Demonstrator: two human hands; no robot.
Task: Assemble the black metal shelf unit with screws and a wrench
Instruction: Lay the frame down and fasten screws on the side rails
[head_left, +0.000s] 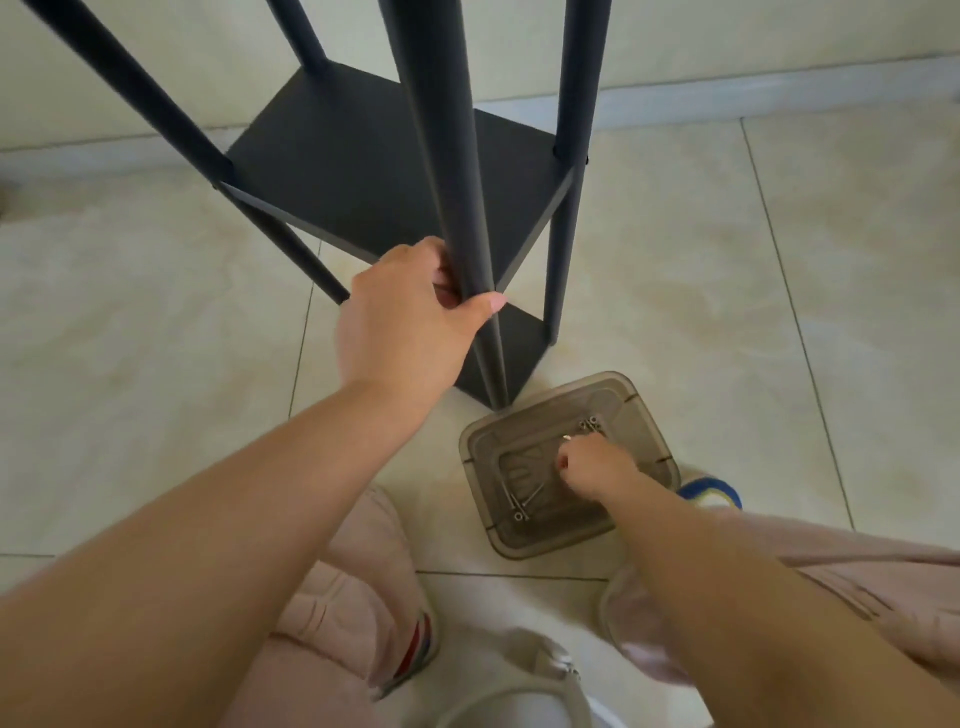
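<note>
The black metal shelf unit (363, 171) stands upright on the tiled floor, with black posts rising past a mid-level shelf panel. My left hand (410, 317) is wrapped around the nearest post (447, 156), just above the lower shelf. A smoky translucent plastic box (488, 447) sits on the floor beside the unit's near corner. It holds several silver screws (519, 501) and a few more near its far corner (591, 425). My right hand (592, 465) reaches into the box, fingers pinched around something small and silvery. I see no wrench.
A pale baseboard (779, 88) and wall run behind the unit. My legs in pink trousers (343, 597) and my shoes flank the box, with a blue-edged shoe (711, 491) at the right. A light rounded object (519, 691) lies at the bottom edge.
</note>
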